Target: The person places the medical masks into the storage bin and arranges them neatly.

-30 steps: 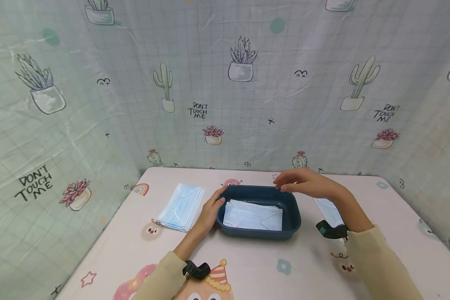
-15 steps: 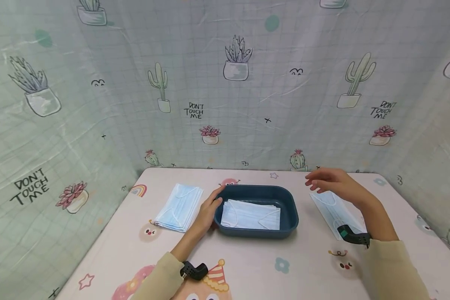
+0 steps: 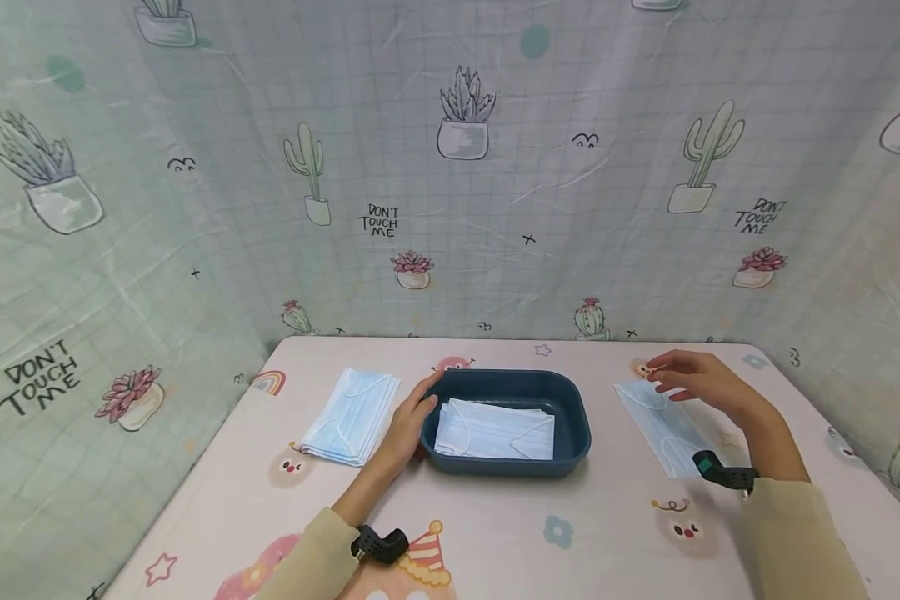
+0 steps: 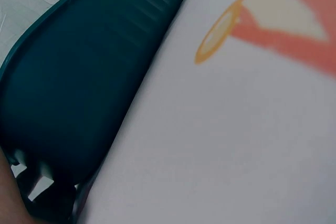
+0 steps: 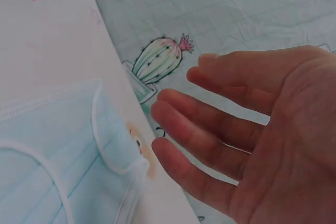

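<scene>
A dark blue plastic bin (image 3: 506, 468) stands at mid-table with folded light-blue face masks (image 3: 495, 429) lying flat inside. At its left end my left hand (image 3: 405, 425) grips the wall, thumb by the rim. The left wrist view shows the bin's long side (image 4: 79, 77) and slots at its end, beside a sliver of the hand. On the right, a light-blue face mask (image 3: 660, 425) with white ear loops lies slanted on the table. My right hand (image 3: 701, 383) hovers over its far end, its fingers (image 5: 194, 135) spread, loosely bent and holding nothing.
To the left of the bin lies a stack of face masks (image 3: 352, 417). The pink-white tabletop (image 3: 510, 542) carries cartoon prints. A patterned curtain (image 3: 510, 250) rises behind the table's back edge and along both sides.
My right hand has moved right from above the bin's back right corner to over the right-hand mask. The left hand has stayed on the bin, while the head view has shifted slightly.
</scene>
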Tool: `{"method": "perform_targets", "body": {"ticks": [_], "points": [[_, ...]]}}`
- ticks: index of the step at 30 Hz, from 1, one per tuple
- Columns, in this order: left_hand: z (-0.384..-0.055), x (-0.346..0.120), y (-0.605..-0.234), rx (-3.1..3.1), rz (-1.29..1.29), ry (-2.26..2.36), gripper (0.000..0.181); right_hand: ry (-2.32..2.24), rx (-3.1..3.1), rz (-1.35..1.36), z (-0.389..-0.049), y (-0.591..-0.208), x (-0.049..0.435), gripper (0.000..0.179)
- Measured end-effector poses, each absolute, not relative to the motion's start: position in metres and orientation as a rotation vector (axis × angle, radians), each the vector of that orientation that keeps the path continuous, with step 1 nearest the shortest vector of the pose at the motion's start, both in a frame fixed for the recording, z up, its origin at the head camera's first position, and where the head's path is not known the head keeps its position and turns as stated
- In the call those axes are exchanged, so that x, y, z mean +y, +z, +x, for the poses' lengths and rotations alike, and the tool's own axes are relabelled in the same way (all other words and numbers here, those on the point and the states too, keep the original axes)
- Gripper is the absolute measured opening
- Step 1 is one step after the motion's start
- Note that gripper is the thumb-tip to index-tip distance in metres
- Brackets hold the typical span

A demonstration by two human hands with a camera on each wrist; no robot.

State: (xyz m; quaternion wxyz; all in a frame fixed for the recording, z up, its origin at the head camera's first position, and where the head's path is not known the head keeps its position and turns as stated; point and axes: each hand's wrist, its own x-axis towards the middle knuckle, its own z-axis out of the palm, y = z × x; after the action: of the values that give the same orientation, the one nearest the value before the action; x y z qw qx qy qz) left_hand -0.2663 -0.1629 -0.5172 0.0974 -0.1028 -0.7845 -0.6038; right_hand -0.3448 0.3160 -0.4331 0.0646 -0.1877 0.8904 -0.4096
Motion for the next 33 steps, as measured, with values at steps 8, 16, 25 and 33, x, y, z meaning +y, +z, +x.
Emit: {"method": "perform_targets", "body": {"ticks": [8, 16, 25, 33], "points": [[-0.265, -0.164, -0.516, -2.341, -0.303, -1.794, 0.049, -1.100, 2.723, -0.507, -0.346, -0.441, 0.327, 0.050], [-0.260, -0.165, -0.517, -2.326, -0.304, -1.820, 0.049, -0.962, 2.731, -0.423, -0.345, -0.447, 0.337, 0.051], [-0.263, -0.163, -0.517, -2.325, -0.313, -1.805, 0.049, -0.875, 2.748, -0.357, -0.348, -0.449, 0.339, 0.058], [-0.267, -0.162, -0.514, -2.343, -0.298, -1.804, 0.050, -0.823, 2.772, -0.243, -0.352, -0.455, 0.340, 0.066]]}}
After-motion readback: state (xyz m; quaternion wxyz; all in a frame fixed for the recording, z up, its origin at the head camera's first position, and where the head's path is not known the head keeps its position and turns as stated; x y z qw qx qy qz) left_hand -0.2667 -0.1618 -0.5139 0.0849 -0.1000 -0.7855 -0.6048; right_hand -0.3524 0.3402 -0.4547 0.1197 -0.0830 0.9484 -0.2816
